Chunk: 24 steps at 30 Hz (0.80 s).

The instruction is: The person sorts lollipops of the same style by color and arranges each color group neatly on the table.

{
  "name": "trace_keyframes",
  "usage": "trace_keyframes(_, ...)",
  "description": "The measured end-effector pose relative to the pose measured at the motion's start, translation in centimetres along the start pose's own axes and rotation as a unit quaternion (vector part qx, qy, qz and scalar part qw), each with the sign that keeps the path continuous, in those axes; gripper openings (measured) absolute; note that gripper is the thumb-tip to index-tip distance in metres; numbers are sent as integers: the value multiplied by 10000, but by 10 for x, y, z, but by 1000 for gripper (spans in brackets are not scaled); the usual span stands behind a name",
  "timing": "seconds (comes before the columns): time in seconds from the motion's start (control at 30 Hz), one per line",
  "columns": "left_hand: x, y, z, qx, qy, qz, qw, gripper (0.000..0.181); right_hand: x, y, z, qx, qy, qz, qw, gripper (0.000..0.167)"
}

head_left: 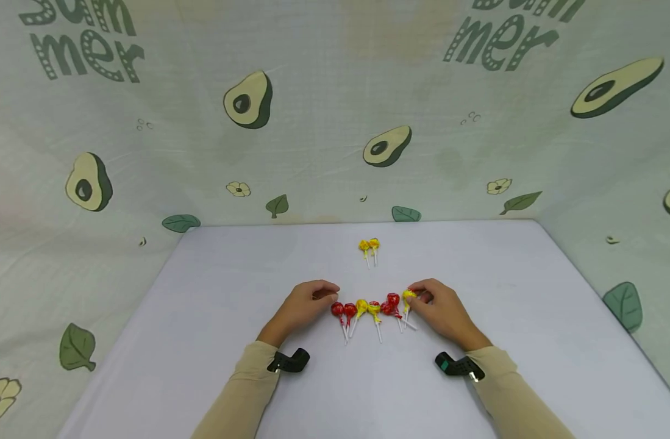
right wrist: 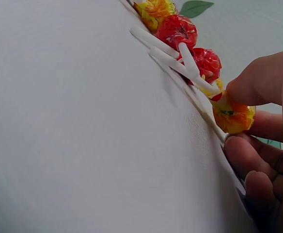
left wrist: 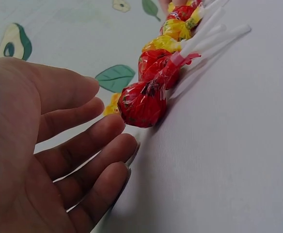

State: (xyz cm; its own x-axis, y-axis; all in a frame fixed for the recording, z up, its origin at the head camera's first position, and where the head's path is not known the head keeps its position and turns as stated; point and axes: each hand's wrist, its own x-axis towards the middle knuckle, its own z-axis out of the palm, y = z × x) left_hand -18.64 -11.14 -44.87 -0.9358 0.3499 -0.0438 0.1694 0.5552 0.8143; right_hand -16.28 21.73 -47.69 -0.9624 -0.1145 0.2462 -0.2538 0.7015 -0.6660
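Note:
Several wrapped lollipops stretch in a row across the white table. My right hand (head_left: 440,310) pinches the yellow lollipop (right wrist: 232,118) at the row's right end between thumb and fingers. Beside it, a red lollipop (head_left: 393,299) and another red one (head_left: 386,308) lie close together with their sticks crossing. At the left end, my left hand (head_left: 304,306) has its fingers loosely bent next to a red lollipop (left wrist: 144,104), holding nothing. A second red lollipop (head_left: 350,310) adjoins that one. Two yellow lollipops, one (head_left: 361,306) and another (head_left: 374,308), lie mid-row.
Farther back on the white table (head_left: 258,262), a yellow lollipop (head_left: 364,245) lies against another yellow one (head_left: 374,243). A printed cloth (head_left: 313,177) with avocados and leaves hangs behind the table's far edge. Both wrists wear black bands.

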Motion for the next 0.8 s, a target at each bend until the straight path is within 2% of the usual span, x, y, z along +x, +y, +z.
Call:
trace_keyframes(0.2,-5,-1,-3,-20,-118,-7,9999,24,0,2,0,85,8,186,9998,23)
trace_keyframes(0.47,-4,-5,-6,-77,-484,141,9987,25,-1,0,-5,213,121,526,9983,23)
trace_keyframes(0.8,-7,-14,-2,89,-393,235,9989,29,1,-1,-5,494,286,707,9959,24)
